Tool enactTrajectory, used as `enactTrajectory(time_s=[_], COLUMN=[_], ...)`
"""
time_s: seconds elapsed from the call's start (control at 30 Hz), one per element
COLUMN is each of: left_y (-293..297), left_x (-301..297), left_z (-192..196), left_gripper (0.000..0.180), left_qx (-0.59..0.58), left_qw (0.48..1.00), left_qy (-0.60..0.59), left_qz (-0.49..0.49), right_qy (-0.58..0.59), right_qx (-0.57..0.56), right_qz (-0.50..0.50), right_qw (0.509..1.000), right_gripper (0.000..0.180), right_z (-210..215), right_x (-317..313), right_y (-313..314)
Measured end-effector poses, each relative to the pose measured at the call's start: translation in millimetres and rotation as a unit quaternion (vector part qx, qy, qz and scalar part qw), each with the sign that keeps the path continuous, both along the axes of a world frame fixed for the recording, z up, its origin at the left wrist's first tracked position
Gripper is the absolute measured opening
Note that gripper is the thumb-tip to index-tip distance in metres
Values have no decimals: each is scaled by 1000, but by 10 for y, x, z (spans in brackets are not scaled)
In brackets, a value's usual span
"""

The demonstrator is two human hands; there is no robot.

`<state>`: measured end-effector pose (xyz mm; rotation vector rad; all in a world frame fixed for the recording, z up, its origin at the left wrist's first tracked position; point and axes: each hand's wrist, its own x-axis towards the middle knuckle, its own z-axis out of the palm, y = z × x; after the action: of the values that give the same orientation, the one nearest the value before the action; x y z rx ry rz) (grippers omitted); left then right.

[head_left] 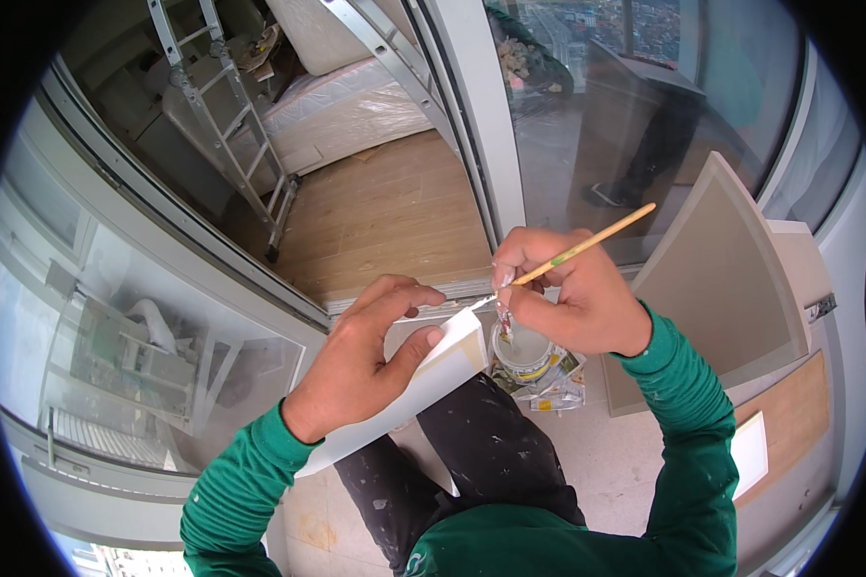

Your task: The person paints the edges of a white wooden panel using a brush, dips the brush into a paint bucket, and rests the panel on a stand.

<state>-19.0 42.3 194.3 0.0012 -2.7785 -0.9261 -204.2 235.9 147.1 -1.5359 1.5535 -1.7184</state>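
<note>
My left hand (356, 361) grips a long white board (404, 409) that slants up across my lap. Its fingers reach over the top side, and the thumb lies near the far end, where a tan strip runs along the face. In my right hand (582, 303) is a slim paintbrush (601, 236) with a light wooden handle, pinched between thumb and fingers. The white-coated brush tip is at the far corner of the board; whether it touches I cannot tell. White smears mark the right fingertips. Just below this hand stands an open paint bucket (522, 358), whitish inside, partly covered by the hand.
Crumpled printed paper or plastic (560, 389) lies under the bucket. To the right lean a large beige panel (722, 279) and a brown board (799, 409) with a small white piece. Ahead, beyond the sliding-door track, stand an aluminium ladder (231, 125) and a plastic-wrapped mattress (356, 101).
</note>
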Motion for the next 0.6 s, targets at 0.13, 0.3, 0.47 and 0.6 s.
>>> enactTrajectory(time_s=[0.13, 0.3, 0.47, 0.6], left_y=[8, -5, 4, 1], left_x=[5, 2, 8, 10], left_z=[2, 3, 8, 0], left_gripper=[32, 32, 31, 31], left_qx=[5, 4, 1, 0], left_qw=[1000, 1000, 1000, 1000], left_qy=[-4, 0, -3, -3], left_qz=[6, -1, 5, 7], right_qy=[28, 6, -10, 20], right_qx=[34, -4, -10, 32], right_qz=[10, 10, 6, 23], right_qw=[999, 1000, 1000, 999], right_gripper=[11, 12, 12, 13], right_z=[22, -22, -44, -13], right_x=[-17, -25, -14, -27], right_y=[74, 72, 12, 91])
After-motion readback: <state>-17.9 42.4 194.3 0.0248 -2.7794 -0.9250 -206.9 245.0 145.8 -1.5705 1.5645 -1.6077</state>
